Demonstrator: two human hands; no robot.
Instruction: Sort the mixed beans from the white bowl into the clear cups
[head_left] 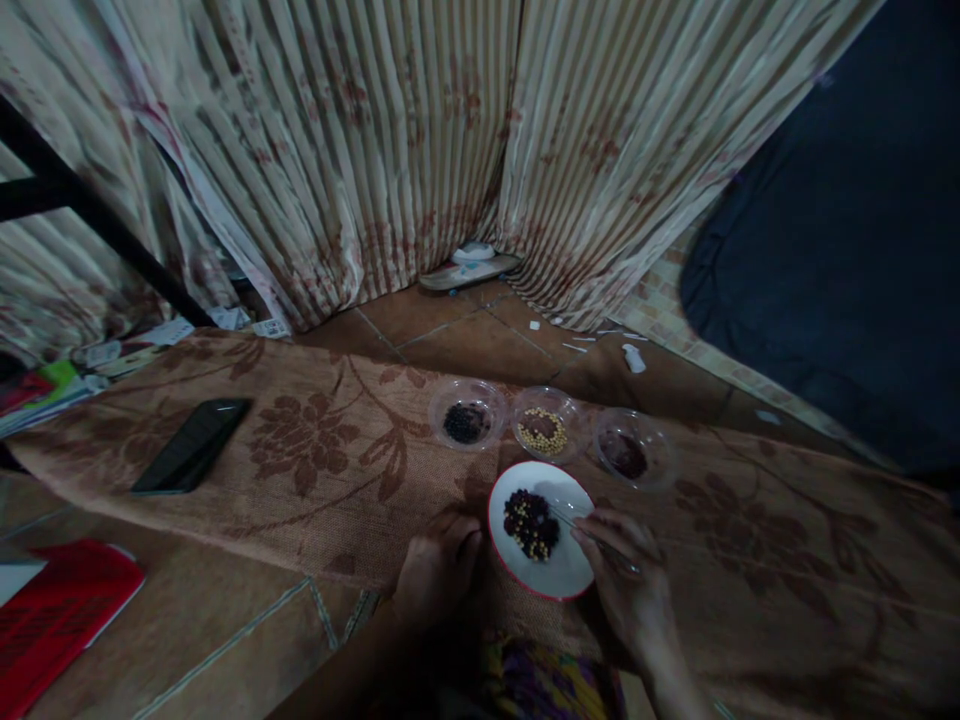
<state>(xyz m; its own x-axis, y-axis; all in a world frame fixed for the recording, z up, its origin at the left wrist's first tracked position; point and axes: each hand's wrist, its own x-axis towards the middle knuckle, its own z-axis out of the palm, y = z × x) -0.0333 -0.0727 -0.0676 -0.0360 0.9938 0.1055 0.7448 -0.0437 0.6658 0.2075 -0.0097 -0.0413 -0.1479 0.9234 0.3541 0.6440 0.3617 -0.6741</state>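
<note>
A white bowl with a red rim (511, 575) stands on the cloth in front of me. In it lies a heap of mixed beans (531, 525), dark ones and small yellow ones. My right hand (626, 570) reaches over the bowl's right side, its fingers pinched on slim metal tweezers (561, 516) whose tips point at the beans. Left of the bowl, my left hand (439, 565) rests on the cloth, fingers curled, with nothing seen in it. Behind the bowl are three clear plastic cups: one with black beans (465, 424), one with yellow beans (541, 432), one with dark red beans (624, 455).
A patterned brown cloth (322, 510) covers the long, narrow table. A black phone (191, 447) lies at its left. Striped curtains (420, 150) hang behind, above a tiled floor with scraps. A red printed item (67, 620) is at lower left, a dark covered shape (840, 250) at right.
</note>
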